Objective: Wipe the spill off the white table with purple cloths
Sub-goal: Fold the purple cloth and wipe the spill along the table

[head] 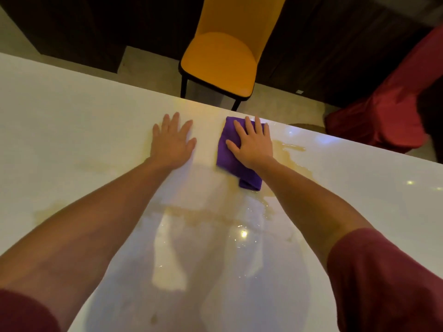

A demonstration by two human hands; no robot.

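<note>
A folded purple cloth lies on the white table close to its far edge. My right hand presses flat on top of the cloth, fingers spread. My left hand rests flat on the bare tabletop to the left of the cloth, fingers apart, holding nothing. A yellowish-brown spill spreads right of the cloth, and thinner streaks of the spill run across the table between my forearms. Only one cloth is in view.
An orange chair stands beyond the table's far edge, directly ahead. A red covered object sits at the far right past the edge. Dark cabinets line the back. Faint stains mark the table at the left.
</note>
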